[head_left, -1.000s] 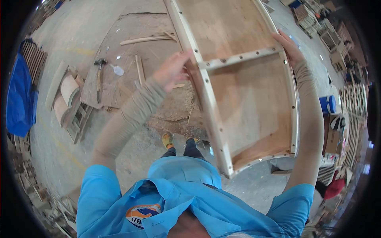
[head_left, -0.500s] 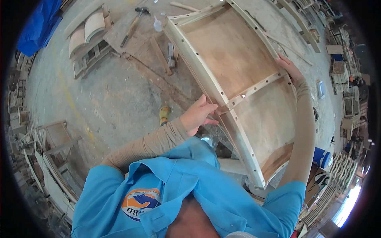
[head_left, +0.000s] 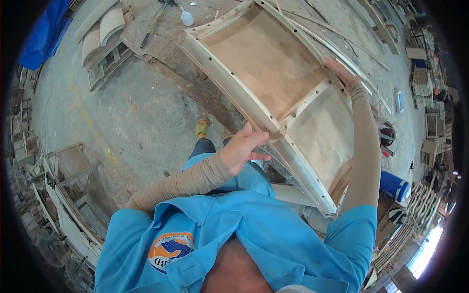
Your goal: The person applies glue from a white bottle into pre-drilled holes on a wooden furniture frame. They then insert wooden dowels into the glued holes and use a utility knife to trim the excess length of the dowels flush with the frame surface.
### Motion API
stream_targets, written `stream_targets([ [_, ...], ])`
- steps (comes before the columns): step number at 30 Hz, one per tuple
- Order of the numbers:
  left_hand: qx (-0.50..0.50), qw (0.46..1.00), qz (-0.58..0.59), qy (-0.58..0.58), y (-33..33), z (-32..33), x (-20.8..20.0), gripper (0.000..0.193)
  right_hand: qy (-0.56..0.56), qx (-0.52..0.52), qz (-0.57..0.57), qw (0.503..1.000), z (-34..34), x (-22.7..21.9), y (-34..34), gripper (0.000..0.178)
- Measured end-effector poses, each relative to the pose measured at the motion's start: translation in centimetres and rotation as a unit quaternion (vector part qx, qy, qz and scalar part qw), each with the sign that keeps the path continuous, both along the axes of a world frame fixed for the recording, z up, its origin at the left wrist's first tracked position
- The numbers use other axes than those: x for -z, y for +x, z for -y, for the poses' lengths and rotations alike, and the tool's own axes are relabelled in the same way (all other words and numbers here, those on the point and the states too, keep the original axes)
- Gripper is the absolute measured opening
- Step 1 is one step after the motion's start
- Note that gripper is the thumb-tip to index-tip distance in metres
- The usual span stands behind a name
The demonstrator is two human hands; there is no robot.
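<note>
A grey concrete floor (head_left: 132, 127) is seen beneath everything. On the right half of the view, a large wooden frame (head_left: 234, 80) is placed slantwise in front of the body, between the two hands. It is split by a crossbar (head_left: 305, 103) into two shallow bays, each backed with a plain wooden panel, and its pale rails are dotted with dark spots. The torso is covered by a blue shirt (head_left: 234, 210). A blue tarp (head_left: 44, 36) is cut off by the upper left rim, and curved wooden pieces (head_left: 110, 24) are stacked beside it on the floor.

The frame's far right rail is grasped by the right hand (head_left: 339, 71), near the crossbar's end. The left hand (head_left: 242, 148) is held unclenched, fingers spread, at the near left rail where the crossbar is joined; how firmly that rail is touched cannot be told.

By the right forearm, a cardboard box (head_left: 386, 219) is marked with dark print, and a blue cylindrical container (head_left: 393, 186) is ringed with white; the contents of both are hidden. The shirt's chest is marked by a round orange, white and blue badge (head_left: 171, 251) bearing lettering and a hand-like emblem. Near the top, a hammer (head_left: 155, 27) is laid beside a small whitish bottle (head_left: 186, 18).
</note>
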State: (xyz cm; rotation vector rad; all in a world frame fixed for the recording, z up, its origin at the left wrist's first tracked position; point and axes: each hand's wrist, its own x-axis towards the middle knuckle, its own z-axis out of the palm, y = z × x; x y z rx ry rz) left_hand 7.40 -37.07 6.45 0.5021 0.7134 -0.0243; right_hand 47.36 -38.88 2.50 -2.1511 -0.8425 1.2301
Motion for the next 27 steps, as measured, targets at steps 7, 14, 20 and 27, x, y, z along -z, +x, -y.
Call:
stream_targets([
  [7, 0.01, 1.0, -0.013, 0.025, 0.6, 0.0, 0.3, 0.04, 0.006, -0.013, -0.002, 1.0, 0.6, -0.3, -1.1, 0.074],
  [14, 0.067, 0.972, -0.032, 0.223, -0.2, 0.0, 1.0, 0.047, -0.013, -0.012, -0.036, 0.999, -0.3, 2.4, 0.8, 0.074],
  [20, 0.25, 0.773, 0.028, 0.583, -2.1, -0.1, 3.1, 0.027, -0.045, 0.055, 0.063, 0.995, 1.2, 3.3, 0.5, 0.066],
  [27, 0.239, 0.674, 0.119, 0.689, -1.7, -0.2, 1.8, 0.007, -0.028, 0.052, 0.117, 0.991, 0.5, 4.1, -1.0, 0.058],
])
